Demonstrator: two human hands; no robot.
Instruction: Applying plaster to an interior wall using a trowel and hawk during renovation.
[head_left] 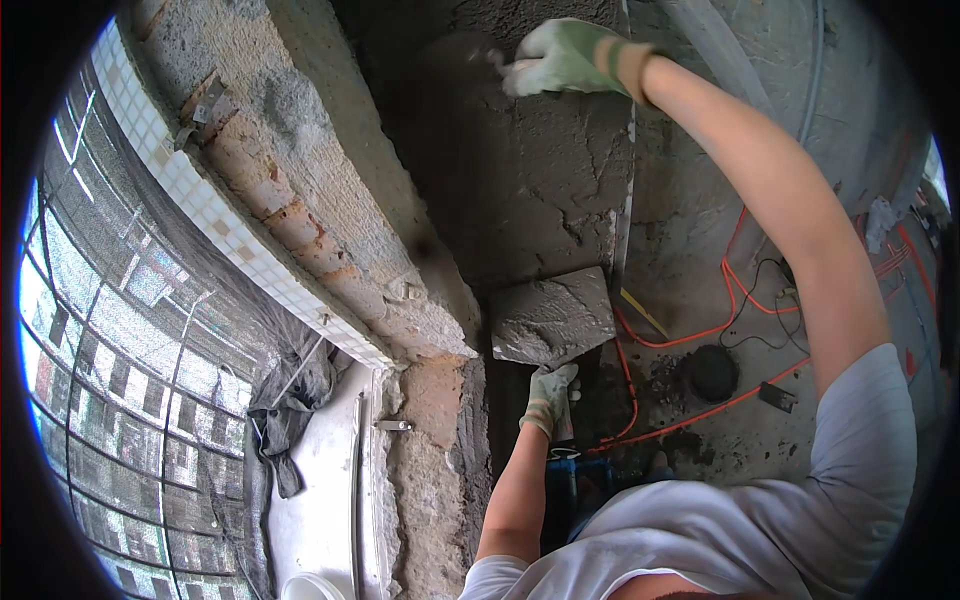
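Holding a mortar board [552,318] from below w/ left hand [550,395], gloved, low centre of view, forearm coming up from lower edge. Grip closed round what looks like the board's handle under it; handle itself mostly hidden by glove. Board roughly level, loaded w/ a flat heap of grey mortar, sitting just beside the rough wall edge [440,330] on its left.

Above and beyond, freshly plastered wall face [530,170], dark grey, wet-looking, w/ cracks and ridges. Running straight up from board toward top of view.

Farthest up, right hand [568,58], gloved, arm stretched full length from lower right. Grip closed on a tool, prob. a trowel; only a small pale bit showing at glove's left side, pressed to or v. near the wet plaster. Can't tell blade shape.

Key relation: mortar supply lying well below right hand, almost directly under it along the plaster strip; left hand touching the board, right hand well apart from it. Long axis of work strip vertical in view.

Off right, on floor: orange cables [720,320], a black round thing [712,372]. Off left: tiled ledge [200,200], netting and building fronts beyond.
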